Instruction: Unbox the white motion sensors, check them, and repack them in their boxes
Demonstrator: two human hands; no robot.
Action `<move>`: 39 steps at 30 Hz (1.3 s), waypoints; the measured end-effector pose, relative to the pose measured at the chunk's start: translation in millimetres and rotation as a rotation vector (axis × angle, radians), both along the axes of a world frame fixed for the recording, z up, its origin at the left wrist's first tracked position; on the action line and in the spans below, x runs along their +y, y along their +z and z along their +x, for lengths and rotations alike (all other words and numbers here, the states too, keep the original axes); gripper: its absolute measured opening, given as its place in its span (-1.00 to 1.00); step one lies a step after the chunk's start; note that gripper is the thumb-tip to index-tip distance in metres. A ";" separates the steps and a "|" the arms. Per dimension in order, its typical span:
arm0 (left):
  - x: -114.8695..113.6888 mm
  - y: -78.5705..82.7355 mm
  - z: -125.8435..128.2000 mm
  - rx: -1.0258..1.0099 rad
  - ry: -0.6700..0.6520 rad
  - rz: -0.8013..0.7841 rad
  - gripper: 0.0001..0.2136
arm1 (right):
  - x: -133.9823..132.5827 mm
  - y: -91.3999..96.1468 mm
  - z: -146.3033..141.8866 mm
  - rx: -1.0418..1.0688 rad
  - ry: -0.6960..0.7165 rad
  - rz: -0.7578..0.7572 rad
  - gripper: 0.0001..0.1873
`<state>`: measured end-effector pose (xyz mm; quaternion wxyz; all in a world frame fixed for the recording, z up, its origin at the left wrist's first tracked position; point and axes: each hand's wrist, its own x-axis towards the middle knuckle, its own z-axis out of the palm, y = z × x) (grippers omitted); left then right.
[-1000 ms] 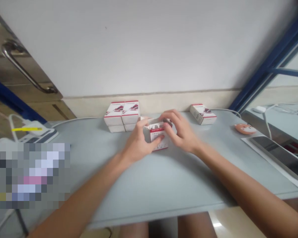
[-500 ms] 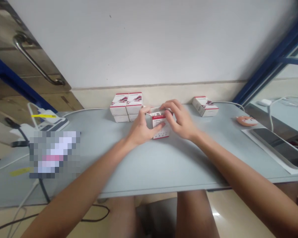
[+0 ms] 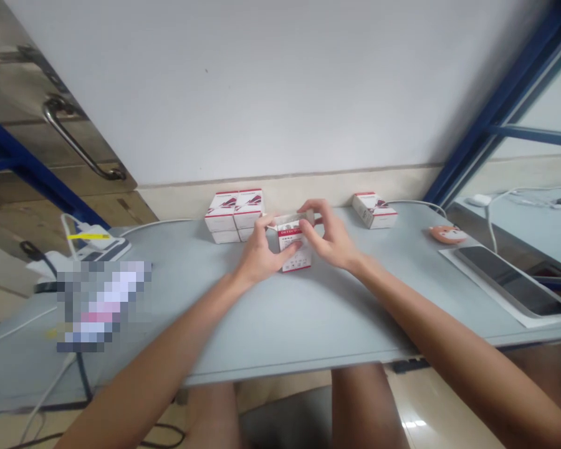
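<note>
A small white box with a red band (image 3: 293, 249) stands upright on the grey table (image 3: 280, 318), and both my hands are on it. My left hand (image 3: 257, 257) wraps its left side, thumb across the front. My right hand (image 3: 330, 239) grips the right side, its fingertips pinching the raised top flap. Just left of it sits a stack of matching white-and-red boxes (image 3: 234, 215) against the wall. One more matching box (image 3: 374, 210) lies apart, farther right.
An orange, animal-shaped object (image 3: 447, 234) and a dark phone on white paper (image 3: 507, 280) lie at the right. White cables run along the wall. A blurred patch (image 3: 100, 302) and a white device with a yellow tag (image 3: 91, 243) sit at the left.
The view shifted slightly while both hands stayed on the box. My right fingers moved up from the box's top face to pinch the lifted flap.
</note>
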<state>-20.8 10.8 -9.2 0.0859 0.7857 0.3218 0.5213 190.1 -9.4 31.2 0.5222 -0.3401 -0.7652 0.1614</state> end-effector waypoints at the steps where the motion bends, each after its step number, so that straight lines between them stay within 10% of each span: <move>1: 0.6 -0.1 -0.2 -0.010 -0.007 -0.001 -0.38 | 1.0 0.0 0.3 0.061 0.008 -0.041 -0.82; 6: -4.4 2.1 4.3 -0.051 -0.073 0.010 -0.39 | 11.1 2.3 9.6 0.222 0.014 -0.172 -0.64; 12: -13.4 -2.0 9.6 -0.018 -0.086 -0.064 -0.31 | 4.7 18.1 26.0 -0.091 0.029 -0.032 -0.70; 18: -5.2 3.7 1.3 0.094 0.080 0.253 -0.33 | -9.4 19.2 15.6 -0.371 -0.088 0.159 -0.70; 26: -7.4 14.4 -5.7 0.296 0.197 0.363 -0.48 | -4.9 18.2 11.8 -0.139 0.029 -0.006 -0.85; 35: -5.8 12.7 -6.5 0.273 0.232 0.347 -0.47 | 11.9 22.0 30.4 0.259 -0.168 -0.050 -0.79; 39: -5.3 14.3 -7.9 0.287 0.237 0.410 -0.50 | 32.7 4.9 59.8 -0.242 -0.267 -0.265 -0.83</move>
